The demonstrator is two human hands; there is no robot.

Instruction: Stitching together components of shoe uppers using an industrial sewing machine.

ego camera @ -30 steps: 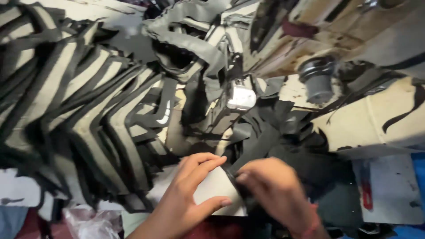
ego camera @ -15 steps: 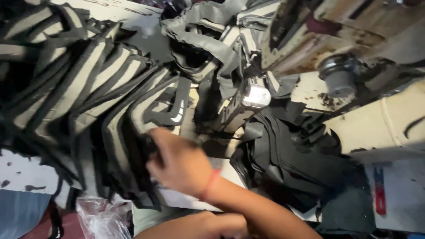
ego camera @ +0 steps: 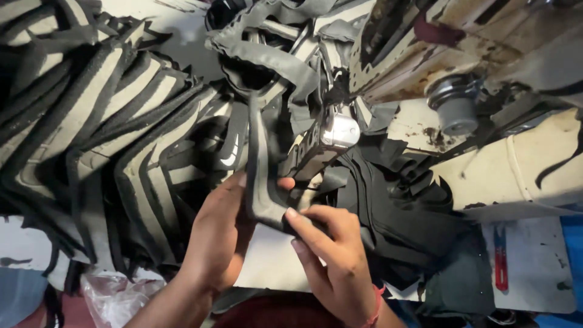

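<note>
My left hand (ego camera: 215, 237) and my right hand (ego camera: 334, 258) both grip the lower end of a long dark grey cut piece (ego camera: 261, 164) that stands upright between them. Its top reaches toward the shiny metal presser foot (ego camera: 340, 130) of a sewing machine (ego camera: 461, 54). The left thumb presses the piece from the left; the right fingers pinch its bottom corner. Under my hands lies a white flat sheet (ego camera: 267, 267).
A fanned stack of black-and-cream cut pieces (ego camera: 103, 140) fills the left half. A heap of black fabric (ego camera: 401, 218) lies right of my hands. A grey knob (ego camera: 455, 109) sticks out on the worn machine body. A clear plastic bag (ego camera: 115, 297) sits at the bottom left.
A second ago both hands rested on the white sheet. Then the right hand reached left into the stacked pieces. Now both hands hold a dark piece upright near the presser foot.
</note>
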